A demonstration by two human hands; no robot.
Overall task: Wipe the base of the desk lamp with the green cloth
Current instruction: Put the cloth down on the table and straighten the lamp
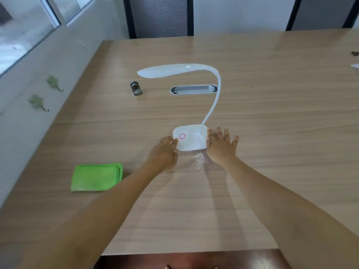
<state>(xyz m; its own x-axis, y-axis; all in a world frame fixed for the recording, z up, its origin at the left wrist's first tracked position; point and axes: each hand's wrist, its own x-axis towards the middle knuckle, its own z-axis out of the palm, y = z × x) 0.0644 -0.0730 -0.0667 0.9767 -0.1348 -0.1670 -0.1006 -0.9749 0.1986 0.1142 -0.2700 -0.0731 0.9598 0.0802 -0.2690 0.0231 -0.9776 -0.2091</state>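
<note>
The left hand's fingers [173,141] are curled, their tips pressed against the left edge of the lamp's base [191,139]. The right hand's fingers [219,133] are spread and nearly flat, the thumb side touching the right edge of the base while the others fan out over the table [272,113]. Neither the left hand [163,154] nor the right hand [220,146] holds anything; together they bracket the base from both sides.

The base is a white rounded pad with a pink ring [182,136] on its top. The neck [213,101] rises from its far right corner and arcs left to the head [165,71]. Just in front of the base, between the wrists, a small patch of whitish powder or dust [200,161] lies on the wood.

The cloth [96,176] lies folded on the table, well left of the left hand and a little nearer the person, untouched.

The step in hand looks like steadying or placing the lamp, before any wiping: the cloth is not yet picked up. The next move probably calls for the left hand to leave the base and take the cloth, the right hand keeping the base from sliding. The lamp looks light and top-heavy, so a firm hold on the base matters.

Farther back sit a small dark bottle [136,88] and a metal cable port [193,89].
</note>
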